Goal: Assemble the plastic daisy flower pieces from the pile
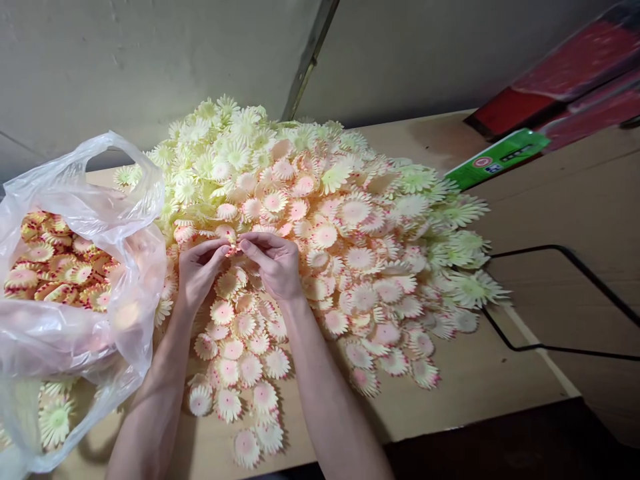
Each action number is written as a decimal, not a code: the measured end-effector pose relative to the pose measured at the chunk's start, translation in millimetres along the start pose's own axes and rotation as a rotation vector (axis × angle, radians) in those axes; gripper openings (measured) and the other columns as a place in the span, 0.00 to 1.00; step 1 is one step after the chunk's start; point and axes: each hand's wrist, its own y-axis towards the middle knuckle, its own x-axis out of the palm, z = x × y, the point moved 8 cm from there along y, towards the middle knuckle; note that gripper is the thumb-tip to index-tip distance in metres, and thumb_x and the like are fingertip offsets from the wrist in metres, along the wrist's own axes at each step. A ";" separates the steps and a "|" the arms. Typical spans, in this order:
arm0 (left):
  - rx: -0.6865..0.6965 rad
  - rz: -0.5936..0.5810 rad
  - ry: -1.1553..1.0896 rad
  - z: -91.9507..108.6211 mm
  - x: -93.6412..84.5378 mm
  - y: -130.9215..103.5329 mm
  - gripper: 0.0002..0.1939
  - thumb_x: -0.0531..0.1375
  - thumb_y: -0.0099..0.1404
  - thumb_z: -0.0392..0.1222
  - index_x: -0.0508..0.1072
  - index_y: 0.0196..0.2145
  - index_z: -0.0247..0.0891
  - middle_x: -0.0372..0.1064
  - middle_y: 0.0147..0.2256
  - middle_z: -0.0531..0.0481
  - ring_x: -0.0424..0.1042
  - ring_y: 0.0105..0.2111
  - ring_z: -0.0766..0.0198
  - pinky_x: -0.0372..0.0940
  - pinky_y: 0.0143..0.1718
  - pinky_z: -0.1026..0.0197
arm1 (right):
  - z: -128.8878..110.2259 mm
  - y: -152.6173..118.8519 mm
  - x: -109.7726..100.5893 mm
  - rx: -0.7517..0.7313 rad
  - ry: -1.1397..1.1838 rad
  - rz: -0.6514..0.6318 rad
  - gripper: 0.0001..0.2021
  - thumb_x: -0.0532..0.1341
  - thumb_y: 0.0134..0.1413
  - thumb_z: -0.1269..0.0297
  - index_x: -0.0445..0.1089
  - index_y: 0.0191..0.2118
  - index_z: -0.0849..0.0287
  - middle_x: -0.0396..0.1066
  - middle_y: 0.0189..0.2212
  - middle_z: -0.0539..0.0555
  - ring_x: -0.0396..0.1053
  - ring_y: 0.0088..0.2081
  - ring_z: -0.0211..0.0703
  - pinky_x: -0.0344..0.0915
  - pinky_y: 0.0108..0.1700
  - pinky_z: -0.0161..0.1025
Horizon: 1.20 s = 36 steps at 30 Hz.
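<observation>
Between the fingertips of both hands is a small pale flower piece with pink-red edges (232,241). My left hand (201,268) pinches it from the left, and my right hand (273,263) pinches it from the right. Both hands are over a wide heap of artificial flower heads (355,213), cream with pink centres and edges in the middle, greenish-white at the back and right. Some pink-centred flower heads (229,370) lie spread between my forearms. Left of my left hand stands an open translucent plastic bag (137,267) holding redder-edged flower heads (65,267).
A wooden table (450,393) carries the heap, with its front edge near my forearms. Behind it is a grey wall (200,60). At the right are a green card (500,159), red wrapped packages (575,73) and a bent black metal bar (595,287) over cardboard.
</observation>
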 end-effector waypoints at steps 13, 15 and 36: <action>-0.020 0.020 -0.038 -5.5 -3.8 1.3 0.21 0.71 0.58 0.59 0.83 0.32 0.36 0.73 0.25 0.51 0.67 0.26 0.68 0.61 0.26 0.66 | 5.4 0.2 2.0 0.037 -0.056 0.014 0.15 0.80 0.37 0.61 0.81 0.34 0.55 0.83 0.32 0.51 0.81 0.34 0.43 0.81 0.44 0.43; -0.026 0.023 -0.037 -5.6 -3.7 1.1 0.21 0.71 0.57 0.60 0.83 0.31 0.36 0.73 0.25 0.51 0.67 0.26 0.68 0.61 0.27 0.66 | 5.2 0.1 2.5 0.043 -0.040 0.016 0.15 0.80 0.36 0.61 0.81 0.33 0.55 0.83 0.31 0.50 0.80 0.33 0.42 0.81 0.43 0.42; -0.002 -0.044 -0.125 6.3 5.7 -0.3 0.20 0.74 0.54 0.56 0.81 0.34 0.38 0.78 0.31 0.50 0.74 0.31 0.65 0.69 0.36 0.64 | 8.7 -0.1 0.1 0.017 -0.059 -0.001 0.13 0.77 0.45 0.58 0.80 0.36 0.54 0.83 0.34 0.50 0.81 0.36 0.42 0.79 0.45 0.41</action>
